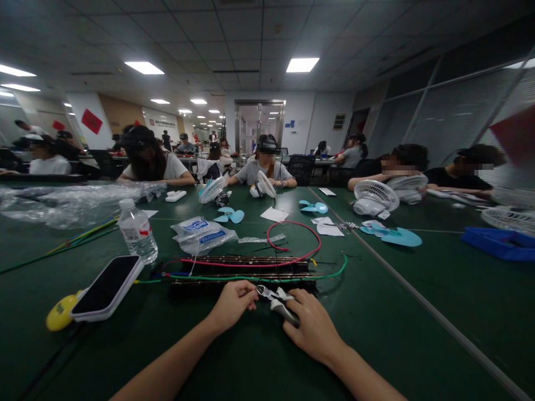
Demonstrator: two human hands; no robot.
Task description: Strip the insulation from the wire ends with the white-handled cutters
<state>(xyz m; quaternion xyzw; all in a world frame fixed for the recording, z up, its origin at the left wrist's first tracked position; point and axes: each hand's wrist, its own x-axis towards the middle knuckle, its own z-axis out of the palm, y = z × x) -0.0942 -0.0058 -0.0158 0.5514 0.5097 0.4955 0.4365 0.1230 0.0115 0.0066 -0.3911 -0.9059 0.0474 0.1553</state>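
Note:
My right hand [311, 327] is closed round the grey handles of a small pair of pliers [273, 298] whose jaws point left. My left hand [233, 303] is pinched at the jaw tips, fingers closed on something too small to make out. Just beyond both hands lies a long dark strip board [246, 273] with red [292, 245] and green wires [251, 278] running along it; the red wire loops up behind it.
A phone [106, 287] rests on a yellow object [58, 314] at the left, with a water bottle [137, 231] and plastic bags [200, 234] behind. Fan parts and small white fans [371, 200] lie across the green table [418, 289]. Several people sit at the far side.

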